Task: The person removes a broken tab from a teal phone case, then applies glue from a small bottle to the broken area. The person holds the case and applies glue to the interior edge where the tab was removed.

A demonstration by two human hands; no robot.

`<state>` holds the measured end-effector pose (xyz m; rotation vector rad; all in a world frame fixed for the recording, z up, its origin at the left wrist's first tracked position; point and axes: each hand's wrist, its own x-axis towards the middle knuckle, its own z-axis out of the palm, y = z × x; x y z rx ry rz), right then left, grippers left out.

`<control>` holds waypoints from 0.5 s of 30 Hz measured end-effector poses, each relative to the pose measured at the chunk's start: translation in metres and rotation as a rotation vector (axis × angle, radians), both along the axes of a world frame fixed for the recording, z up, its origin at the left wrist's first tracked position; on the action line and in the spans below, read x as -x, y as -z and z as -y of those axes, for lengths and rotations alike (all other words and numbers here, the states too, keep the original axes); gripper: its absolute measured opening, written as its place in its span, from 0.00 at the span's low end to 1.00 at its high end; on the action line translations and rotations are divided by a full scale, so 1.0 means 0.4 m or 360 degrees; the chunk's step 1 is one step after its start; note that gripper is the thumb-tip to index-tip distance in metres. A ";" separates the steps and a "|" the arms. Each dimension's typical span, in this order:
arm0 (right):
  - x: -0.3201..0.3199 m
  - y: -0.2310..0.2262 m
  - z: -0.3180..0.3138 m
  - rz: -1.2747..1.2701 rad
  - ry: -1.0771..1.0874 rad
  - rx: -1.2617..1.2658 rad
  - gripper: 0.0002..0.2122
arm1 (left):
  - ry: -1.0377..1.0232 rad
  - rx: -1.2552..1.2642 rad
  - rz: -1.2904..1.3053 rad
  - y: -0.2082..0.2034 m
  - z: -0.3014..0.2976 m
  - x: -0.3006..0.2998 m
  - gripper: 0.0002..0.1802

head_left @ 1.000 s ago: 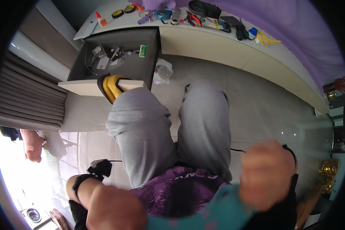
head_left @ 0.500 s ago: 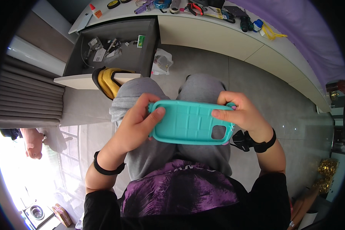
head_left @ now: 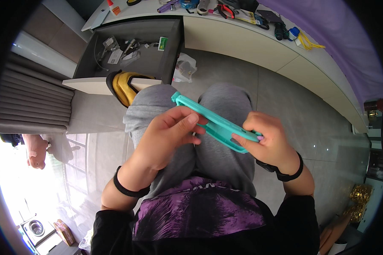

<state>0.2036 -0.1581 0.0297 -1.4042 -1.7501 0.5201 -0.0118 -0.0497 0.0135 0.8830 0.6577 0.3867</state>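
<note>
A turquoise phone case [head_left: 219,127] is tilted above my lap, turned partly edge-on, with its far left end raised. My right hand [head_left: 270,134] grips its right end between thumb and fingers, beside a small purple bit. My left hand [head_left: 170,134] is at the middle of the case's near side, fingers apart, the fingertips at or just touching the case; the exact contact is hard to make out. The inside of the case is only partly visible.
Ahead on the left, an open grey drawer [head_left: 149,63] holds small parts and packets. A yellow and black cloth item [head_left: 125,89] hangs over its front. Red-handled pliers [head_left: 225,11] and other tools lie on the white counter [head_left: 132,13]. A plastic bag [head_left: 185,68] sits on the floor.
The phone case has turned from facing me flat to nearly edge-on, its left end swinging away. My left hand has let go of that end and moved right, while my right hand keeps its grip.
</note>
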 end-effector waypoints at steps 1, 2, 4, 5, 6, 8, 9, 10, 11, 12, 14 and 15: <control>0.002 0.000 0.001 0.0088 -0.0010 -0.0036 0.12 | -0.0038 0.0138 0.0124 0.004 0.000 -0.006 0.10; 0.004 0.001 0.002 0.0175 -0.0014 -0.0074 0.12 | -0.0062 0.0162 0.0134 0.008 -0.001 -0.010 0.09; 0.007 0.002 0.005 0.0278 -0.0003 -0.0133 0.11 | -0.0077 0.0182 0.0235 0.014 -0.002 -0.016 0.08; 0.007 0.002 0.006 0.0263 0.0012 -0.0174 0.11 | -0.0083 0.0182 0.0292 0.015 -0.001 -0.018 0.08; 0.008 0.003 0.006 0.0255 0.0024 -0.0190 0.11 | -0.0089 0.0173 0.0344 0.016 0.001 -0.020 0.08; 0.011 0.004 0.007 0.0290 0.0062 -0.0263 0.11 | -0.0104 0.0186 0.0424 0.018 0.006 -0.027 0.08; 0.012 0.005 0.007 0.0335 0.0086 -0.0320 0.11 | -0.0115 0.0206 0.0453 0.019 0.009 -0.032 0.08; 0.013 0.006 0.008 0.0369 0.0114 -0.0382 0.11 | -0.0127 0.0226 0.0482 0.020 0.012 -0.037 0.08; 0.014 0.006 0.009 0.0490 0.0156 -0.0444 0.11 | -0.0128 0.0239 0.0536 0.020 0.014 -0.042 0.08; 0.015 0.006 0.010 0.0603 0.0201 -0.0512 0.11 | -0.0129 0.0252 0.0590 0.019 0.017 -0.048 0.09; 0.015 0.005 0.016 0.0909 0.0268 -0.0671 0.10 | -0.0125 0.0265 0.0621 0.015 0.021 -0.056 0.10; 0.014 0.004 0.020 0.1102 0.0290 -0.0760 0.10 | -0.0119 0.0266 0.0595 0.011 0.023 -0.058 0.11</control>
